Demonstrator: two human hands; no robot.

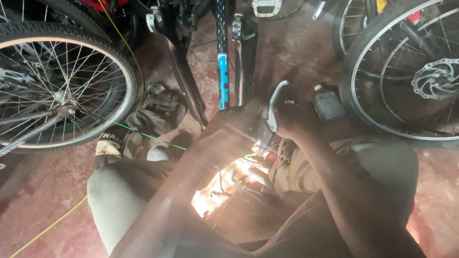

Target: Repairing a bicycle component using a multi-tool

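Both my hands meet at the middle of the view around a bicycle handlebar end. My left hand (234, 122) wraps around the dark grip area. My right hand (291, 117) closes on the bar beside a silver brake lever (276, 98) that curves upward. A blue and black frame tube (223, 71) runs up from my hands. A bright glare below the hands hides what lies there.
A spoked bicycle wheel (62, 86) stands at the left, and two more wheels, one with a disc rotor (437, 79), at the right. A dark small bottle (328, 102) sits by the right tyre. A crumpled rag (153, 114) and thin green and yellow cables lie on the red floor.
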